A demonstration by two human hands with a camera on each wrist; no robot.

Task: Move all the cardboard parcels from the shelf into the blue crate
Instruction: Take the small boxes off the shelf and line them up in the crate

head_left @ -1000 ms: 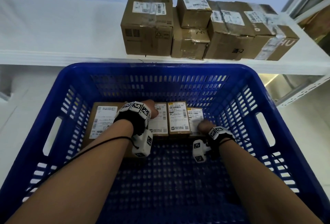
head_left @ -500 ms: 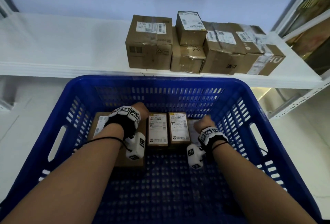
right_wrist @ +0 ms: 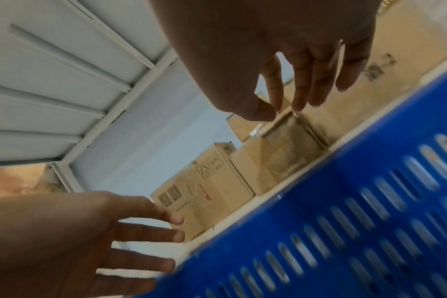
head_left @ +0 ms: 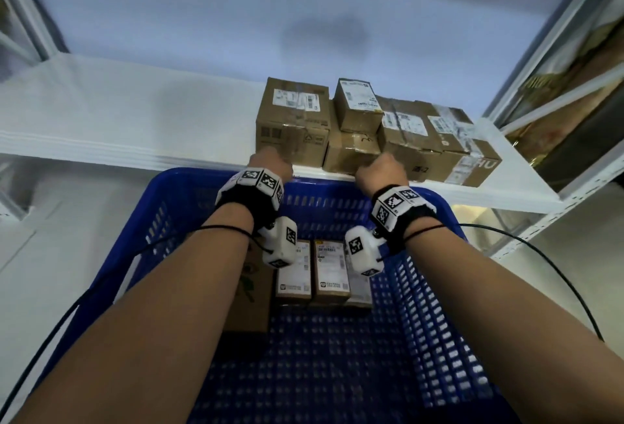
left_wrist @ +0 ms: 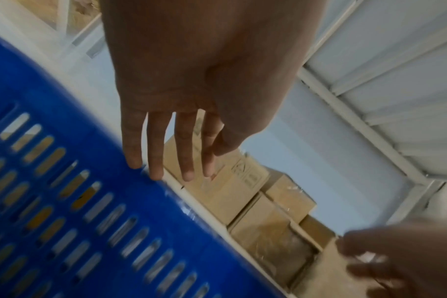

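Parcels: 5 on shelf [head_left: 135, 139], 4 in crate [head_left: 337, 373] (blue); both hands empty, fingers straight.

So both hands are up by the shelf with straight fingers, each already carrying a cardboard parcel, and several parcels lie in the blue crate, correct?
Not quite: the left hand and right hand carry nothing, as both wrist views show. They are by the white shelf; brown cardboard parcels do lie in the blue plastic crate.

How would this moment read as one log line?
left hand: open, empty | right hand: open, empty | both near parcels on shelf | crate: partly filled
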